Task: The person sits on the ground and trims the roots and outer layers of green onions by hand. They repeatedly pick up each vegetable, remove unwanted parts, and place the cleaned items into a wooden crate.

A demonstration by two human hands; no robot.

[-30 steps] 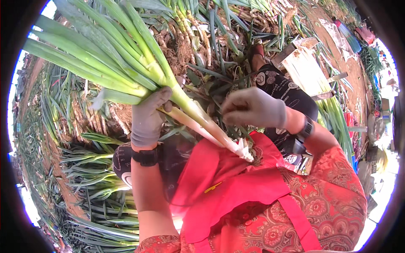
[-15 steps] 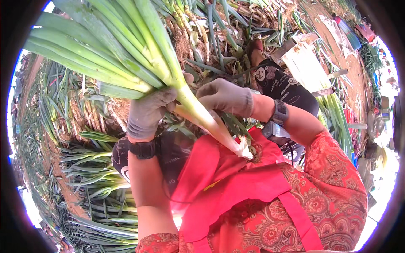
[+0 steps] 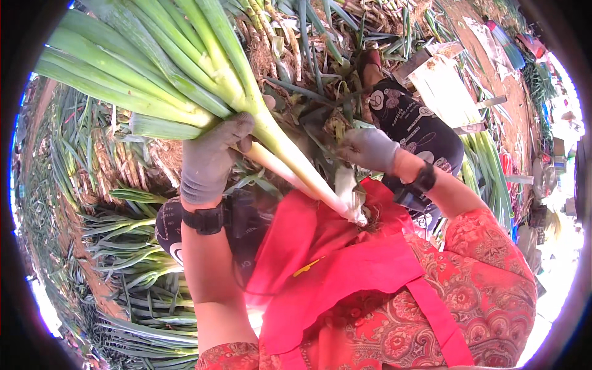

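Observation:
My left hand (image 3: pixel 213 154), in a grey glove, is wrapped round a bundle of long green onions (image 3: pixel 285 148). Their green leaves fan out to the upper left, and the white stalks slant down to the roots over my red apron (image 3: pixel 364 265). To the right of the stalks, my gloved right hand (image 3: pixel 370 148) has its fingers closed on a peeled outer leaf. That leaf's pale strip (image 3: pixel 348 185) hangs from the hand down beside the root end, loose from the white stalk along its length. The fingertips are slightly blurred.
Piles of green onions with roots (image 3: pixel 271 55) lie beyond my hands. More bunches (image 3: pixel 148 259) are laid in a row at the left. A pale board-like object (image 3: pixel 441 92) and further onion leaves (image 3: pixel 490 176) lie right of my patterned trouser leg (image 3: pixel 413 126).
My right hand has moved right, away from the stalks, drawing the outer leaf off with it. The bundle in my left hand has shifted slightly left.

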